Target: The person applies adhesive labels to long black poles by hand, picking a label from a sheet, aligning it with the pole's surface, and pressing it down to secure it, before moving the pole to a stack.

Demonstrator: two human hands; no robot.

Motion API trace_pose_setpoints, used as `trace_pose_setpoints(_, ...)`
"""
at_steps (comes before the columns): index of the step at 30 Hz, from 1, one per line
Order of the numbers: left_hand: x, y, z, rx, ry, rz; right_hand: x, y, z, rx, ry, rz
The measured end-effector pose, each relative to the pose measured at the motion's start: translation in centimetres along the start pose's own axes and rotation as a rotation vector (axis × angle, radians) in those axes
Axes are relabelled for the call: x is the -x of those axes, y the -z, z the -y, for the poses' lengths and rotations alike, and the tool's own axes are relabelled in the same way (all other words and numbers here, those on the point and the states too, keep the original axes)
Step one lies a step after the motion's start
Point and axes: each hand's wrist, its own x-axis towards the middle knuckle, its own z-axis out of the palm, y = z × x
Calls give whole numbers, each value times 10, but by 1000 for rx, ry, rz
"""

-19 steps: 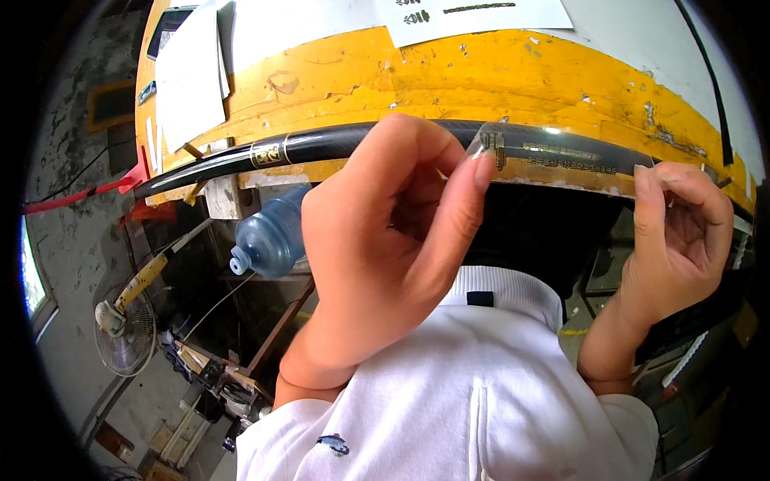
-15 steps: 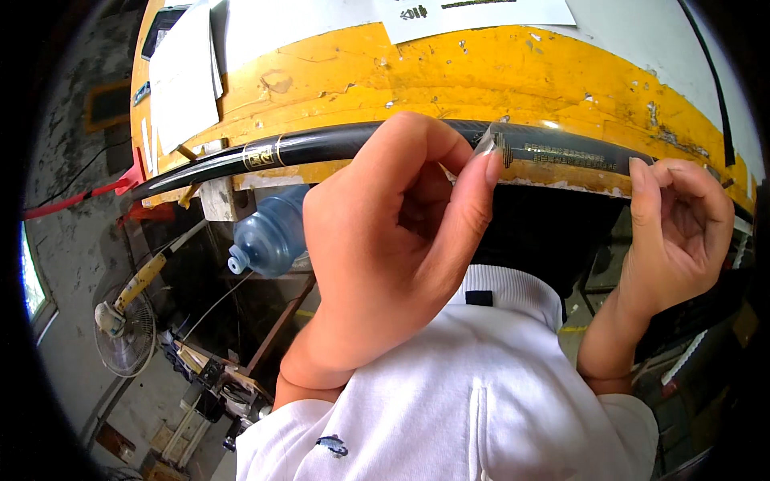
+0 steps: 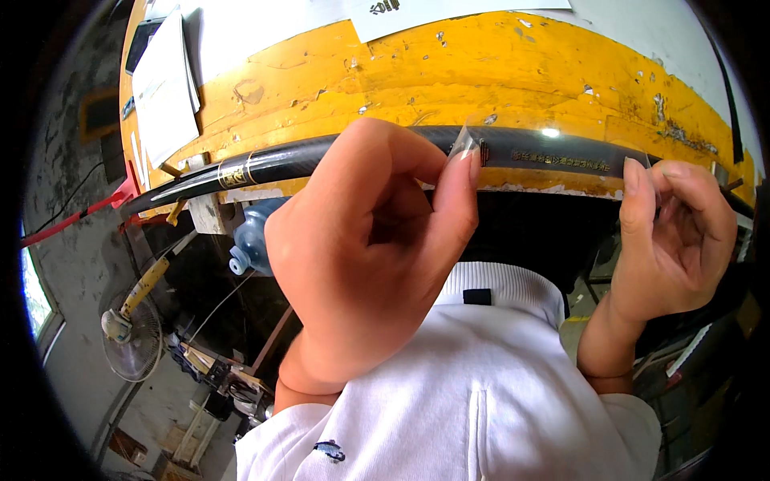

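Note:
A strip of clear film with gold markings [image 3: 553, 152] is stretched between my two hands over a long black pole. My left hand [image 3: 369, 240] pinches the film's left end between thumb and forefinger, and that corner is curled up. The right end sits in a pinch of my right hand [image 3: 674, 228]. Behind the film, the glossy black pole [image 3: 297, 159] lies along the table's near edge, with a gold decorated band [image 3: 235, 174] on its left part. Whether the film touches the pole I cannot tell.
The worn yellow table [image 3: 449, 72] carries white paper sheets [image 3: 164, 88] at the left and a printed sheet [image 3: 449, 16] at the back. A wooden block [image 3: 206, 212] is under the pole. Below are a blue water jug [image 3: 255, 240] and a fan [image 3: 132, 337]; a red bar [image 3: 76, 220] stands left.
My left hand has shifted left with its end of the film, and the gap between my hands has widened slightly. My right hand stays almost where it was, still pinching.

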Motion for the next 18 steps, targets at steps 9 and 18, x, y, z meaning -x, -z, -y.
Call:
trace_pose_setpoints(9,-1,-3,-2,25,-7,-27,-5,8,-1,54,79,133)
trace_pose_setpoints(18,-1,-5,-1,63,-9,-26,-3,3,-3,14,64,84)
